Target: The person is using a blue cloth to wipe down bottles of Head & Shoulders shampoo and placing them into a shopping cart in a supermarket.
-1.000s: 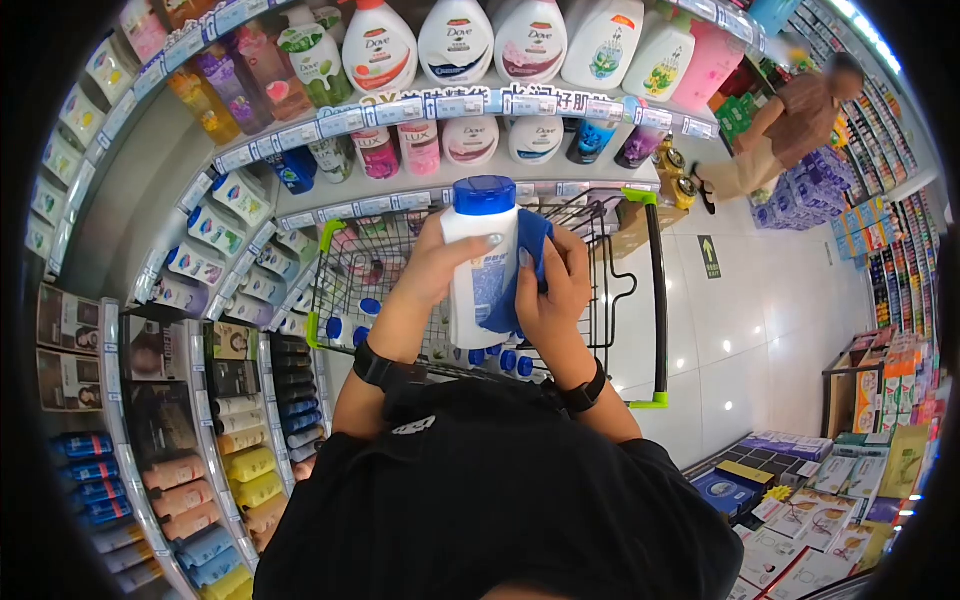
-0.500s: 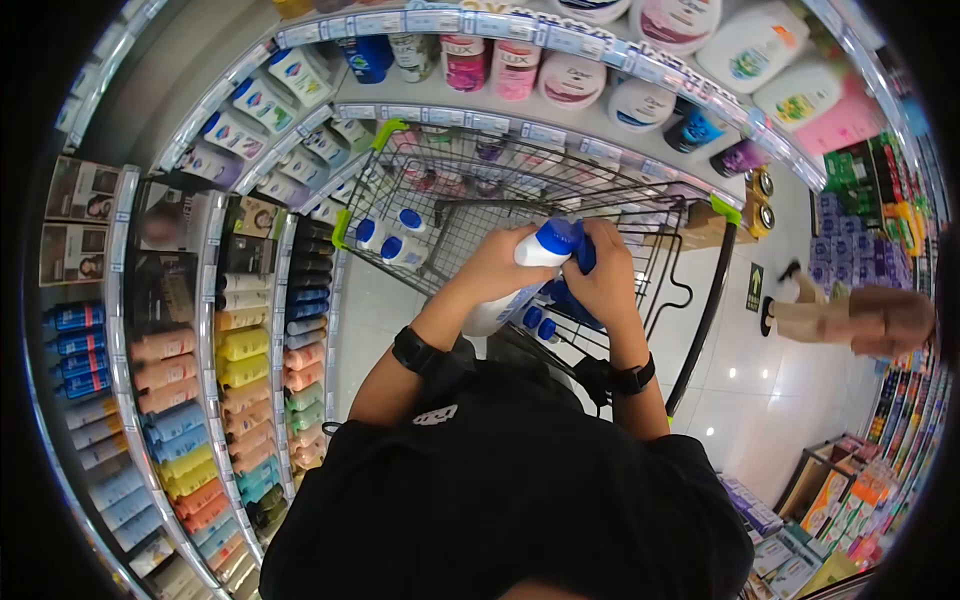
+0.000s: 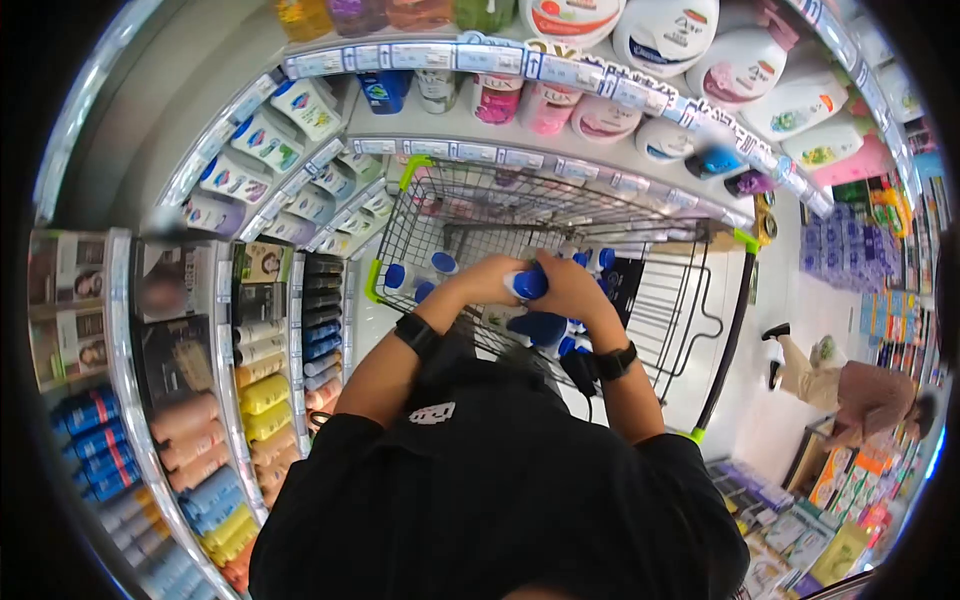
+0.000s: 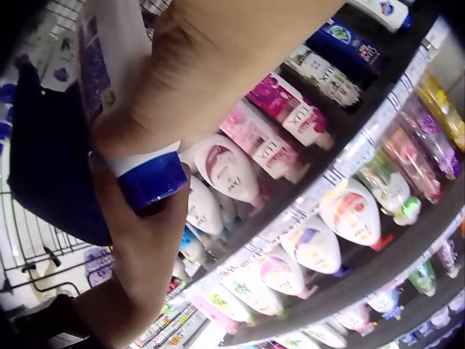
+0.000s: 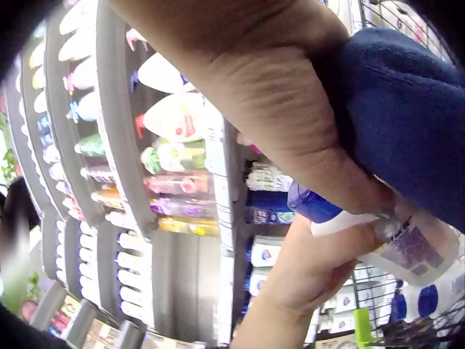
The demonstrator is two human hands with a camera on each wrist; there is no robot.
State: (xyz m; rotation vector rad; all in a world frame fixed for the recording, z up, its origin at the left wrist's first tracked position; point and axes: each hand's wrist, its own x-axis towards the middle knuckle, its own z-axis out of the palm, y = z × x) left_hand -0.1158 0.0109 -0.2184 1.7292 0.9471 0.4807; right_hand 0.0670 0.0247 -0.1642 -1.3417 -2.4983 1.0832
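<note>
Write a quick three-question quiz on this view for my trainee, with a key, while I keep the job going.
1. True or false: the bottle in the left hand has its cap on.

2. Which hand holds the dark blue cloth?
A) left
B) right
C) neither

3. Fill the gap: other bottles in the cart have ____ caps.

Key:
1. True.
2. B, the right hand.
3. Blue.

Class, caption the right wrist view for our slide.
The left hand grips a blue-capped bottle, the right hand holds a blue cloth, shop shelves behind.
</note>
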